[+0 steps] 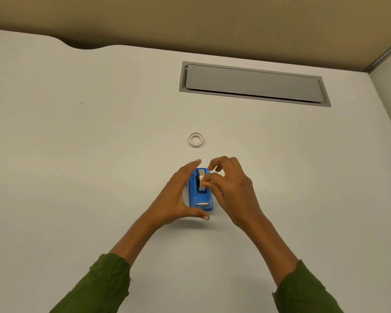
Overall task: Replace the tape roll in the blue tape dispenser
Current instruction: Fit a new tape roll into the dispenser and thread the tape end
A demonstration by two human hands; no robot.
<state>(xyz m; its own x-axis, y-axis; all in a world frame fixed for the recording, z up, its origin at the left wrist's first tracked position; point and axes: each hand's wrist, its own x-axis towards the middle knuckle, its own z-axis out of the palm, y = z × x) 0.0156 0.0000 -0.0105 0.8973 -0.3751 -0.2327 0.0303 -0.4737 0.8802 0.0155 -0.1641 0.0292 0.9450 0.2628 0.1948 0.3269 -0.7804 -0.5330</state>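
Observation:
The blue tape dispenser (200, 201) stands on the white desk (77, 154), its metal cutter end toward me. A tape roll (202, 180) sits upright in its cradle. My left hand (176, 197) cups the dispenser's left side, fingers at the far end and thumb by the near end. My right hand (230, 188) is at the right side, thumb and fingertips pinching the roll in the cradle. A loose tape ring (196, 139) lies flat on the desk beyond the dispenser, apart from both hands.
A grey cable hatch (253, 83) is set into the desk at the back right. A tan partition wall (190, 19) runs along the far edge, and a side panel rises at the right.

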